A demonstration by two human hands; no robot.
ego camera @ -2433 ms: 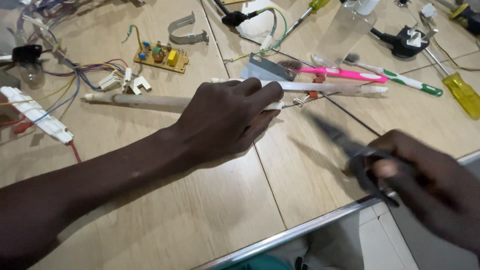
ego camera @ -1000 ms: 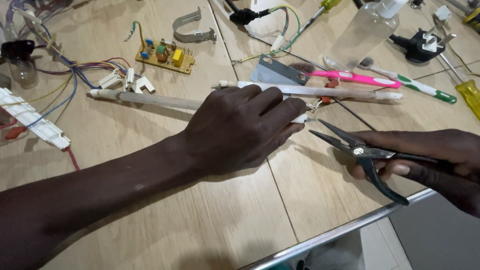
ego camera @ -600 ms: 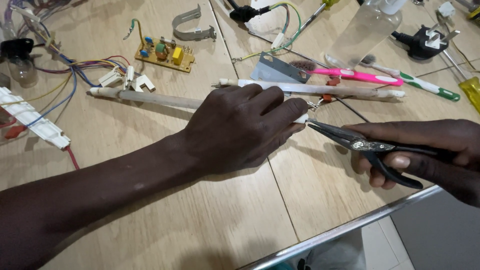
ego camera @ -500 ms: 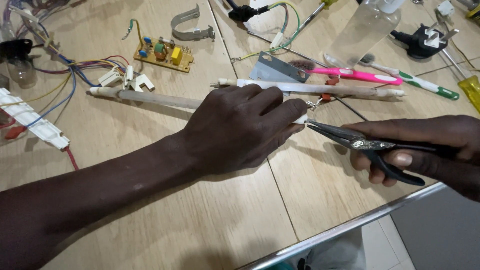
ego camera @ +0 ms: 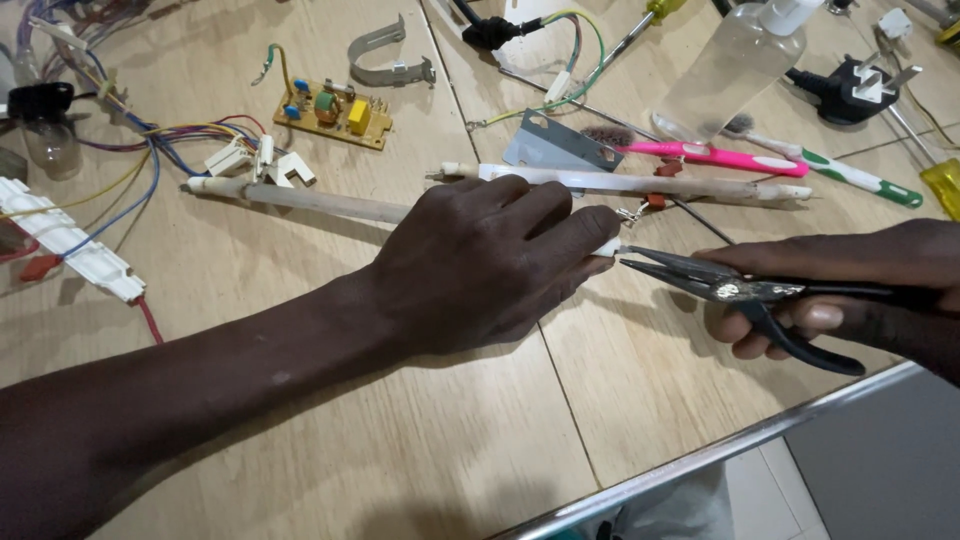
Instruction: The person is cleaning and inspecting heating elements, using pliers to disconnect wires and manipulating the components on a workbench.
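Now the left hand (ego camera: 490, 262) pins the white tube (ego camera: 300, 200), fingers pressed together; right hand (ego camera: 850, 290) fingers pinch black pliers (ego camera: 740, 292) just beside the tube's end.

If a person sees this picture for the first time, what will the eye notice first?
First the left hand, pressing a white tube onto the wooden table at the centre. Next the right hand, at the right edge, pointing black pliers at the tube's end. Behind lie a circuit board and a pink toothbrush.

left hand (ego camera: 480, 265), right hand (ego camera: 850, 290), bare forearms (no sleeves)
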